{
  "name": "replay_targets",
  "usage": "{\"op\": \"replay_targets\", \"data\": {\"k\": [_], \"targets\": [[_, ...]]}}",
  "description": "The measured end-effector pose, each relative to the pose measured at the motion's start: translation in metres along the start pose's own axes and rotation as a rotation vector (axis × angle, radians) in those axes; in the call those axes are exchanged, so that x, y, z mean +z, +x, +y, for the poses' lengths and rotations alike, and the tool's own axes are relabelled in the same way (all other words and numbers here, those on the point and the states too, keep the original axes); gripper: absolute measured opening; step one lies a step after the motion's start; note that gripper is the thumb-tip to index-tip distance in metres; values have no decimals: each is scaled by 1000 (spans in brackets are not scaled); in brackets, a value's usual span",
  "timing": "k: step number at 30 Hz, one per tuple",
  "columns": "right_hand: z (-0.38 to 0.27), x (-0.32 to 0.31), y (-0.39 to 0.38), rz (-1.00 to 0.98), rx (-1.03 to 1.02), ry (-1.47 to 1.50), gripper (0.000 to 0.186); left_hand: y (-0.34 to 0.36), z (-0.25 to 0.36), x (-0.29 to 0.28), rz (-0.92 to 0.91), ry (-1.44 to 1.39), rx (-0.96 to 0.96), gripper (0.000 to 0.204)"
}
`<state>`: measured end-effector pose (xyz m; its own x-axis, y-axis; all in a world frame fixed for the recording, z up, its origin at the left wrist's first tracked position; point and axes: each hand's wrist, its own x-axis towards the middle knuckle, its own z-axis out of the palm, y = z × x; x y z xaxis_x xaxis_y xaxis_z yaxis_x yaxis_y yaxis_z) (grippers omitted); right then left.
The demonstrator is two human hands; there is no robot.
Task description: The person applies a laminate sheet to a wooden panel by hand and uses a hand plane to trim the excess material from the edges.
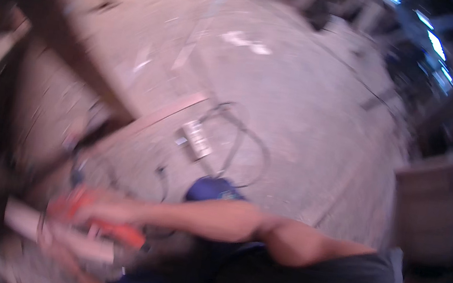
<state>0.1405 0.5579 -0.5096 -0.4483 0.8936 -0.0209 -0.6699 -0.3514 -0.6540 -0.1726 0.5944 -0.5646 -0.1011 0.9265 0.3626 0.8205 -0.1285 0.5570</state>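
My right arm reaches across to the lower left, where my right hand (97, 211) is closed on an orange-red power tool (127, 235). Motion blur hides the tool's exact kind. Just below it lies a pale length of wood (89, 246), tilted down toward the right. My left hand (48, 236) wraps round this wood near its middle. The tool is over or against the wood; blur leaves contact uncertain.
A white power strip (197, 139) with a looped dark cable (264, 149) lies on the dusty floor. Beyond it runs a board (170, 110) beside a slanting wooden post (86, 57). A brown box-like block (432, 206) stands at right. Something dark blue (211, 189) shows by my right arm.
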Motion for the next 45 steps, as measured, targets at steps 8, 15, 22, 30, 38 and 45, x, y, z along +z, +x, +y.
{"op": "replay_targets", "data": {"k": [8, 15, 22, 30, 38, 45], "targets": [[-10, 5, 2, 125, 140, -16, 63, 6, 12, 5, 76, -190, -21, 15], [-3, 23, -6, 82, 273, -39, 74, -19, 12, -16, 108, -289, -151, 12], [0, 26, 1, 51, 295, -39, 71, -14, 5, -13, 105, -285, -144, 12], [5, 30, 3, 45, 296, -74, 71, -13, 4, -13, 110, -268, -151, 13], [5, 26, 1, 60, 289, -156, 74, -12, 8, -12, 101, -257, -134, 13], [4, 19, 1, 63, 302, -217, 68, -13, 10, -11, 100, -184, -112, 13]]}}
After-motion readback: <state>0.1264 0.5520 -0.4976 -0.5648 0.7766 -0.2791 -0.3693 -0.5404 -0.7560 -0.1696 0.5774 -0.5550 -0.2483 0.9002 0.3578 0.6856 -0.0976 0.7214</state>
